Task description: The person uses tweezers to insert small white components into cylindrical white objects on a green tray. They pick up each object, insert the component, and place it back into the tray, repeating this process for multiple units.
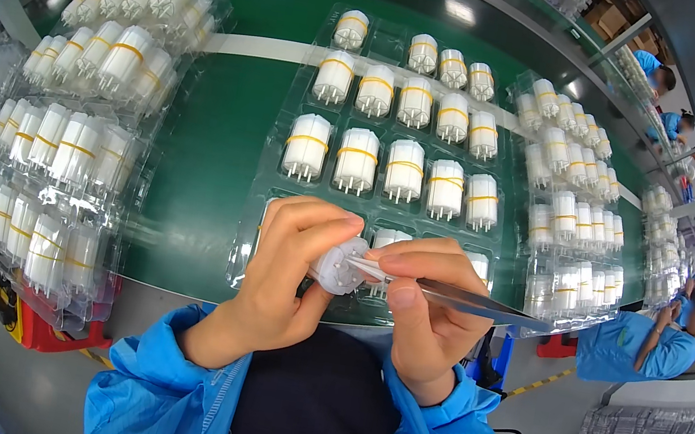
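My left hand (285,257) is closed around a white cylindrical part (337,272), its round end turned toward my right. Metal tweezers (475,303) lie pinched between the thumb and fingers of my right hand (433,317). Their pointed tips meet the end of the white part, or come very close to it; what they grip, if anything, is too small to make out. Just beyond both hands lies a clear plastic tray (267,179) with rows of white cylinders (356,160), each banded in yellow with short prongs underneath. My hands hide part of its nearest row.
Stacked clear trays of similar cylinders stand on the left (75,147) and right (580,213) of the green tabletop (208,122). A pale strip (256,46) crosses the table. At far right a person in blue (650,347) sits. A red stool (43,328) is at lower left.
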Motion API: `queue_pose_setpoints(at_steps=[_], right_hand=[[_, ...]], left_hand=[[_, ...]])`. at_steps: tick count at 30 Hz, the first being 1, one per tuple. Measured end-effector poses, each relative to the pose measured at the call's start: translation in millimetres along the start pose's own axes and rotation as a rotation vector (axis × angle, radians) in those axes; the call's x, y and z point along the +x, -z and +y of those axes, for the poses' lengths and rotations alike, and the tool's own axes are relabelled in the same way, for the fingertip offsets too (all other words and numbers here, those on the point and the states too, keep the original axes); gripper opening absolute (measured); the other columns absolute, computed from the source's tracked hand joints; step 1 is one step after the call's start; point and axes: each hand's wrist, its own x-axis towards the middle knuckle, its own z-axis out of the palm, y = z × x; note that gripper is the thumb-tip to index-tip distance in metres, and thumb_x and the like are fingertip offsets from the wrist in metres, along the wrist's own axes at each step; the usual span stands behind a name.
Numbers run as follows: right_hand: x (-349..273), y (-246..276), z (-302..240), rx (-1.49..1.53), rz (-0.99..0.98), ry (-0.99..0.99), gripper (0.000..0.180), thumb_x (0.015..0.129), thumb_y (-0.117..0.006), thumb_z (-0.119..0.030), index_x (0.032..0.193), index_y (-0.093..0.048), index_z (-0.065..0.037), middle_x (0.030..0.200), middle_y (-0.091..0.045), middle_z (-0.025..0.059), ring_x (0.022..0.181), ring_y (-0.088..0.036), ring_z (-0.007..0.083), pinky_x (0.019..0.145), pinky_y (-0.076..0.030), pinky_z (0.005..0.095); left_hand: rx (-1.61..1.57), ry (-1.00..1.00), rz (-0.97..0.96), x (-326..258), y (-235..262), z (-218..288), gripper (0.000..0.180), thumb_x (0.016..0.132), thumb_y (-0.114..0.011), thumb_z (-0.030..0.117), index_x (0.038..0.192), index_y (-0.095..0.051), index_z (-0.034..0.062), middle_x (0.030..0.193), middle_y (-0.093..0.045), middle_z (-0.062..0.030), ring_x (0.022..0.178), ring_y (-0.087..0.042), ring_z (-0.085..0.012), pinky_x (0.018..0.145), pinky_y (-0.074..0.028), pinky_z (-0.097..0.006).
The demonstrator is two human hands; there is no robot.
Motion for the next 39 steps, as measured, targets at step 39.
queue_pose_setpoints(at_steps=[39], right_hand=[[-10.4,-7.2,10.5,0.073,0.076,-0.009,0.013,0.087,-0.065,0.0,0.099,-0.067,0.005,0.096,-0.069,0.0177,0.086,-0.064,0.0207,0.074,-0.05,0.0294]], left_hand=[[0.066,-0.004,0.033,-3.2,-2.0,0.8,0.066,0.059,-0.059,-0.017,0.122,-0.057,0.0013,0.115,-0.056,-0.0164,0.101,-0.053,-0.0352,0.087,-0.045,-0.043]])
